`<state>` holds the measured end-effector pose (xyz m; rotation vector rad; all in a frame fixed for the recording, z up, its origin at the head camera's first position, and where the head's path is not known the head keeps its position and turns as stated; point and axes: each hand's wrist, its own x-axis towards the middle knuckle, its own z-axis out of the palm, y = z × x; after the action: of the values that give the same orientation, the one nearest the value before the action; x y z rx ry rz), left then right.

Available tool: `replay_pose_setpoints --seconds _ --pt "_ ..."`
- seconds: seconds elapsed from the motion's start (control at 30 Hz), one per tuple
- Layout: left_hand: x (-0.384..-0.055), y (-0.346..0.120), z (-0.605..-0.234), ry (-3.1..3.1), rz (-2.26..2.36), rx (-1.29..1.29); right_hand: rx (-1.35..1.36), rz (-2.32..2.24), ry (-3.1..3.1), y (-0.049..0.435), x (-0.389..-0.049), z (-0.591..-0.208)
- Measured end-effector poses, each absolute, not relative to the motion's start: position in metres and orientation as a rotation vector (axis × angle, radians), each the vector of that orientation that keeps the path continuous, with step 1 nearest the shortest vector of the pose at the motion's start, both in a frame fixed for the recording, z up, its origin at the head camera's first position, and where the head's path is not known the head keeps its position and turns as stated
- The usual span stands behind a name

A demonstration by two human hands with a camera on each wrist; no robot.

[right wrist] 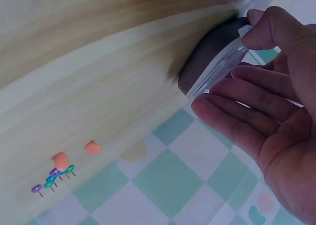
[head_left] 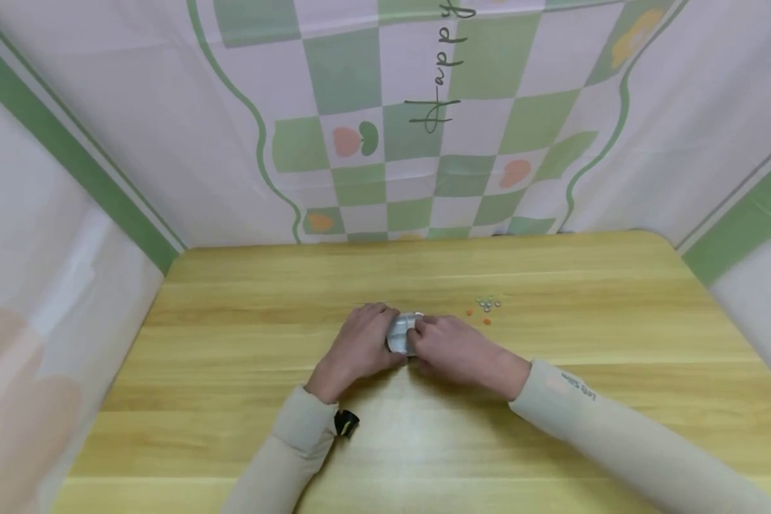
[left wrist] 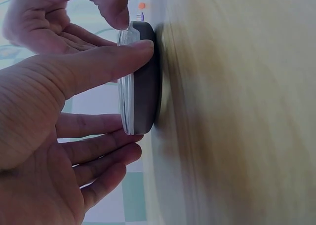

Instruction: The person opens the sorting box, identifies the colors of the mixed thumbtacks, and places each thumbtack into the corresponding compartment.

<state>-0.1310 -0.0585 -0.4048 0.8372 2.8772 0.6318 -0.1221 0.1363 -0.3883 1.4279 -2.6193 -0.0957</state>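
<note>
A small case with a dark base (left wrist: 146, 94) and a clear lid (right wrist: 219, 71) sits low at the tabletop near the middle. My left hand (head_left: 362, 341) grips it from the left, thumb on the near side and fingertips on the far side, as the left wrist view shows. From the right, my right hand (head_left: 452, 346) pinches the edge of the clear lid between thumb and curled index finger. Its other fingers extend beside the lid. Through the lid, pale compartments (head_left: 398, 332) show in the head view; part of the case is hidden behind the right fingers.
Several push pins (right wrist: 51, 178) in purple, blue and green lie on the wooden table (head_left: 231, 321) to the right of the case, with two orange pieces (right wrist: 92, 147) close by. A checked green-and-white cloth (head_left: 411, 143) hangs behind the table's far edge.
</note>
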Motion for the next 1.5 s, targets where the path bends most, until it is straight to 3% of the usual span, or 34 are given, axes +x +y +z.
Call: replay_pose_setpoints --seconds 0.3,0.6,1.5 --pt "-0.132 -0.058 -0.404 2.883 0.637 0.852 1.485 -0.37 -2.448 0.135 -0.12 -0.389" --pt "-0.133 -0.058 -0.404 2.889 0.666 0.826 1.509 -0.316 -2.416 0.139 -0.123 -0.387" --pt "-0.134 -0.057 -0.403 2.918 0.759 0.567 1.491 0.599 -2.788 0.156 -0.159 -0.366"
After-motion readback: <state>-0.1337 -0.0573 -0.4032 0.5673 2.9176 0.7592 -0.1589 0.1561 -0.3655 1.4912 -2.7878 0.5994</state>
